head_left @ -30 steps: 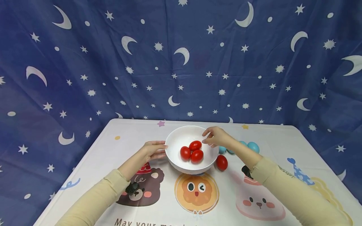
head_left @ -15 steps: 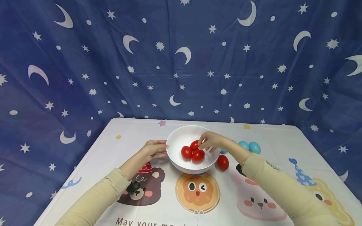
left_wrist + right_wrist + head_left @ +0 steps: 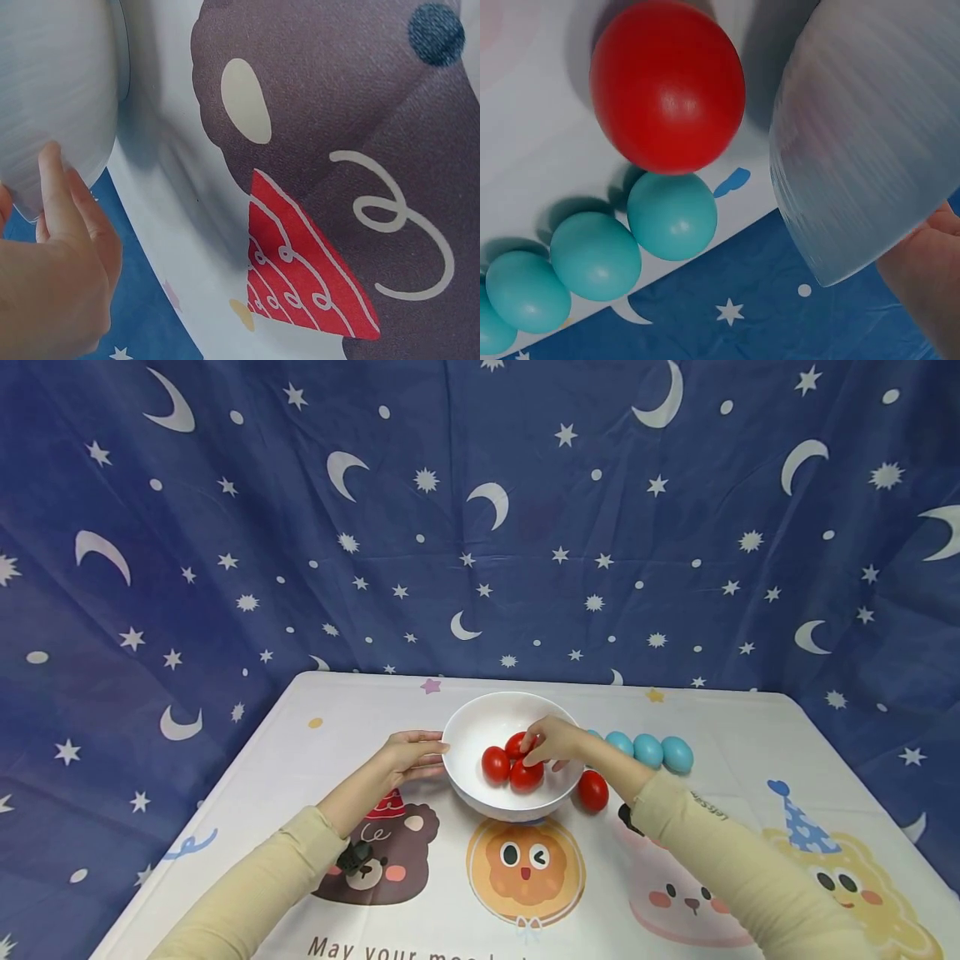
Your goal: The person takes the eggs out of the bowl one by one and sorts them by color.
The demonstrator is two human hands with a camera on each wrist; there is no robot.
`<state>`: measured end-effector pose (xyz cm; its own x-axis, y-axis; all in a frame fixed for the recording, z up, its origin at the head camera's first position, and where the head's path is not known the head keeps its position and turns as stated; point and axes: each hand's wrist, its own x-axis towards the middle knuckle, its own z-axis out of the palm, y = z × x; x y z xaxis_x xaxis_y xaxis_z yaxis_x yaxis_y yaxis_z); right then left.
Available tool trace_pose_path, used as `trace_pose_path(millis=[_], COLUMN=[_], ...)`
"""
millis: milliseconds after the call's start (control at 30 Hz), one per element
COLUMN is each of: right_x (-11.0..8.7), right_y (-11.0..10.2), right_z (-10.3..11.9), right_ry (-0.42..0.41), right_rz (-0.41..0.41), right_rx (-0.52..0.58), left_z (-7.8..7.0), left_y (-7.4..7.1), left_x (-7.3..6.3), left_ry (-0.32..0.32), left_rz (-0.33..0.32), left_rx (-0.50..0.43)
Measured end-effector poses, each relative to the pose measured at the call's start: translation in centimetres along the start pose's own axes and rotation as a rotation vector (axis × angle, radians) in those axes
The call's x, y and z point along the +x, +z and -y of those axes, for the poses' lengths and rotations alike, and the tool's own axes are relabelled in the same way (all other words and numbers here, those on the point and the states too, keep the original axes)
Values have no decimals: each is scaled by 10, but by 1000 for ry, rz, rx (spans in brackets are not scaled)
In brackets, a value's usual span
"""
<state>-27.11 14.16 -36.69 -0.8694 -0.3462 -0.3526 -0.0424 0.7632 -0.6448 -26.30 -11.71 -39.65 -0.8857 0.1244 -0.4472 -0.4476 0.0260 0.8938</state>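
A white bowl (image 3: 480, 802) stands near the far side of the table with three red eggs in it: left (image 3: 495, 766), back (image 3: 513, 746), front (image 3: 527, 777). My left hand (image 3: 401, 757) holds the bowl's left side, thumb at the rim and fingers along the outer wall; the left wrist view shows these fingers (image 3: 56, 191) against it. My right hand (image 3: 555, 741) reaches over the right rim, bent fingertips right at the back and front eggs; I cannot tell whether it grips one. In the right wrist view the bowl wall (image 3: 862, 142) hides its fingertips.
One red egg (image 3: 592, 791) lies just right of the bowl. Several turquoise eggs (image 3: 648, 750) lie in a row behind the right forearm. The printed tablecloth (image 3: 360, 702) ends at a dark blue curtain (image 3: 480, 527) with moons and stars.
My right hand has come down from above the bowl's right rim to the red eggs inside. The left hand keeps its place on the bowl, and the eggs lie as before.
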Motion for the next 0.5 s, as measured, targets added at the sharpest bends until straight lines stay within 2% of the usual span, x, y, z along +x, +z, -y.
trace_pose_path(millis=[367,500], right_x=[1,1], right_y=[11,18], right_z=[-1,0], right_ry=[11,9], right_rz=[56,36], right_rx=[-90,-109], left_z=[1,1], left_y=[-1,0], left_x=[1,1], left_ry=[-3,-2], left_rz=[8,7], left_rx=[11,19])
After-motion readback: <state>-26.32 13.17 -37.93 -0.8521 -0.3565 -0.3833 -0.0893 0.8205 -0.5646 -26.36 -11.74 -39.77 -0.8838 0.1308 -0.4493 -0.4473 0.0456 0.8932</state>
